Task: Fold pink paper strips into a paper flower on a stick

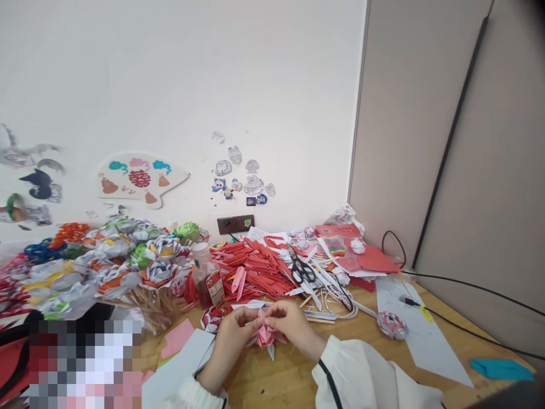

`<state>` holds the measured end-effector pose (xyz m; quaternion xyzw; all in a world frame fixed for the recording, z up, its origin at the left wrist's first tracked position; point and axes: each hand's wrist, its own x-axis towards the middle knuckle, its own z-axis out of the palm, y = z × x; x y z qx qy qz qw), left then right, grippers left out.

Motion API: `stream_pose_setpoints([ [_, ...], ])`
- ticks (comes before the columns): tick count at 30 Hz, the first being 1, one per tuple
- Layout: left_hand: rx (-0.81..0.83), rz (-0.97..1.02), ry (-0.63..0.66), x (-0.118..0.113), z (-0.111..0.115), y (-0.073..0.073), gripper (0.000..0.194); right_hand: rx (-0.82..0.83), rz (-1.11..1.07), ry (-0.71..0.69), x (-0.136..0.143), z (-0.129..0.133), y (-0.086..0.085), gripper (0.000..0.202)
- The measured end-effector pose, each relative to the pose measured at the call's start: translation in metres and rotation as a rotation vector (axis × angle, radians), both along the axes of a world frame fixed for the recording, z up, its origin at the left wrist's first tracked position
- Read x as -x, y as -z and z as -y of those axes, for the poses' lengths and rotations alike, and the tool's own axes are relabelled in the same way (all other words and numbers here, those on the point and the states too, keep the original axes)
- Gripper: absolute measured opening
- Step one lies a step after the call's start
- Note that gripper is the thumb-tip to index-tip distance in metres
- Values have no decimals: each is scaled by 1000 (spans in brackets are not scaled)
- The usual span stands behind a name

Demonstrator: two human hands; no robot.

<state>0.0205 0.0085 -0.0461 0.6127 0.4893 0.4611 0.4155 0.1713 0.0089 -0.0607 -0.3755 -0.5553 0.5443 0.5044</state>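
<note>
While pinching a pink paper flower (264, 336) from both sides, got the left hand (238, 329) and the right hand (292, 322) meeting thumb-to-fingers at its top, low in the middle of the view, over bare wood of the table (283, 383). Can't tell whether touching the wood or just above it, tbh. Got a red-and-white paper flower (210, 319) just beside the left hand, plus a pale sheet (179, 366) near it. Going further back, see a bottle with a red label (204, 281), then a messy heap of red folded strips (255, 264). Right of that, spot black-handled scissors (300, 264). Off to the right, find a pink-and-grey paper flower (392, 325) and a teal piece (501, 369). Over left, see a huge bunch of paper flowers (123, 250). Up on the wall, notice a fan-shaped cutout (140, 182).
</note>
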Motion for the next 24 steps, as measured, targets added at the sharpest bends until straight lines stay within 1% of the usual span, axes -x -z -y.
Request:
stream_pose_setpoints([
  [4,-16,-20,38,4,-1,-2,35,42,-38,-15,4,-1,-2,36],
  [9,-48,-41,122,7,-2,-5,32,18,21,2,6,-1,-6,34],
  [14,-134,-154,91,7,-2,-5,23,-42,66,21,4,-2,-8,28],
  [17,-153,-186,85,6,-1,-5,20,-71,75,24,5,-3,-7,25],
  [21,-158,-223,85,7,-2,-4,22,-80,109,49,6,-6,-3,24],
  [24,-143,-230,92,8,-3,-1,23,-69,113,14,2,-8,-2,23],
])
